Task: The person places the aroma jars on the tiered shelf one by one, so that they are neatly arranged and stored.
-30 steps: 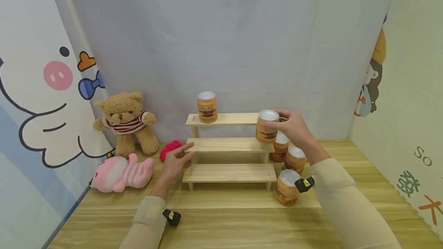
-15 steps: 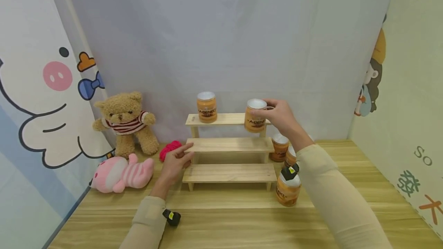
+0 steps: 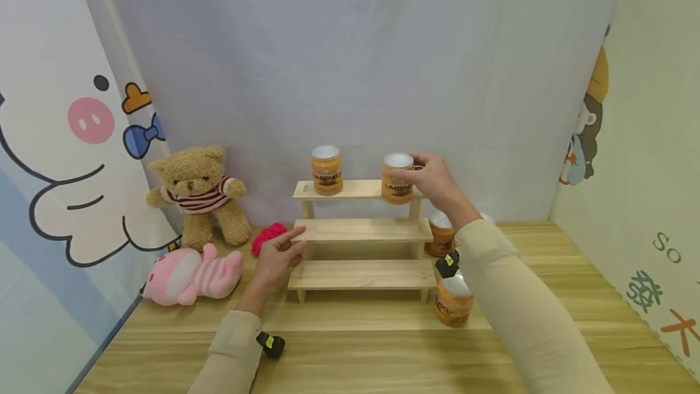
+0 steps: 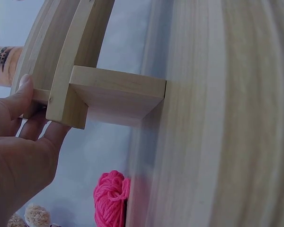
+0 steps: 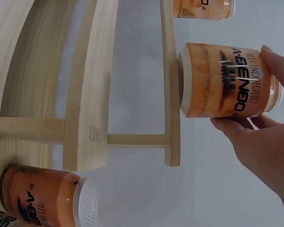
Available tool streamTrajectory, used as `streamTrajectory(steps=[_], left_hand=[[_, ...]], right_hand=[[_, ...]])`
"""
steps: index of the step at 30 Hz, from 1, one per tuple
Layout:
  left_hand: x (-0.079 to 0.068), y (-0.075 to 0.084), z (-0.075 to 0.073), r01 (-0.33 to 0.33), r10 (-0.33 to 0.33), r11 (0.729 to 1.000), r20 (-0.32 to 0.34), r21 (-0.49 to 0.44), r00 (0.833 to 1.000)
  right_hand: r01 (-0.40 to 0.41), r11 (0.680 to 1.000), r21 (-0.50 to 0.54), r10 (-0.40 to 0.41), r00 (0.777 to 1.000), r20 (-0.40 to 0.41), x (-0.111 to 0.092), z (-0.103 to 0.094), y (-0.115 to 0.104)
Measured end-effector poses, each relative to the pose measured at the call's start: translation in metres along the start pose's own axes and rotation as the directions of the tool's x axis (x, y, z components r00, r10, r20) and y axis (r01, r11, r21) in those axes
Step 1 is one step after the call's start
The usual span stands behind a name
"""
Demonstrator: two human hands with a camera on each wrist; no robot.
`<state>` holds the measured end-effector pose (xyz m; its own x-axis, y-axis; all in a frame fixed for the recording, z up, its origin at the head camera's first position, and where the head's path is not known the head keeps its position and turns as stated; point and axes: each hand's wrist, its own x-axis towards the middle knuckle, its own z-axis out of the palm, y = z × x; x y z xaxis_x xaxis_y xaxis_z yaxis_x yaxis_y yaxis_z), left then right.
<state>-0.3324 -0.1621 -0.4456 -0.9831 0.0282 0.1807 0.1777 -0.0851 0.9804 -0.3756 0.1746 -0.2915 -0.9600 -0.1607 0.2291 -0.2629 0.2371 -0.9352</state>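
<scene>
My right hand (image 3: 435,181) holds an orange jar (image 3: 397,187) with a white lid, thumb on one side and fingers on the other. The jar is upright at the right part of the wooden rack's top tier. In the right wrist view its base is right by the top board (image 5: 170,94); whether it touches cannot be told. Another orange jar (image 3: 327,172) stands at that tier's left end. My left hand (image 3: 277,256) grips the left end of the three-tier wooden rack (image 3: 361,230) at the middle tier, with its thumb and fingers about the board in the left wrist view.
Several more orange jars, such as the front one (image 3: 454,306), stand on the table right of the rack, partly behind my right sleeve. At left are a teddy bear (image 3: 199,193), a pink plush toy (image 3: 194,275) and pink yarn (image 3: 268,238). A grey curtain (image 3: 355,65) hangs behind.
My right hand has carried the jar left and up, from above the middle tier's right end to the top tier. The left hand has stayed in place.
</scene>
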Motion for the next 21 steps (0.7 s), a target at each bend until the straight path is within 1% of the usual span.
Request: streamTrajectory(steps=[5,10,13,17,21], left_hand=[[0.000,-0.001,0.000,-0.002,0.002,1.000,-0.001,-0.009,1.000],[-0.001,0.000,0.001,-0.008,0.008,1.000,0.008,-0.012,1.000],[-0.001,0.000,0.001,-0.004,0.004,1.000,0.012,-0.009,1.000],[0.000,-0.001,0.000,0.002,-0.002,1.000,0.005,-0.001,1.000],[0.001,-0.002,-0.001,0.003,-0.003,1.000,0.002,-0.009,1.000]], right_hand=[[-0.029,0.999,-0.034,0.029,1.000,0.000,0.006,0.008,-0.005],[-0.056,0.993,-0.102,0.055,0.998,-0.017,0.011,0.019,-0.010],[-0.040,0.991,-0.128,0.037,0.999,-0.022,0.015,0.025,-0.009],[-0.015,0.992,-0.125,0.012,1.000,-0.024,0.020,0.032,-0.008],[-0.030,0.991,-0.127,0.024,0.999,-0.048,0.025,0.037,-0.008]])
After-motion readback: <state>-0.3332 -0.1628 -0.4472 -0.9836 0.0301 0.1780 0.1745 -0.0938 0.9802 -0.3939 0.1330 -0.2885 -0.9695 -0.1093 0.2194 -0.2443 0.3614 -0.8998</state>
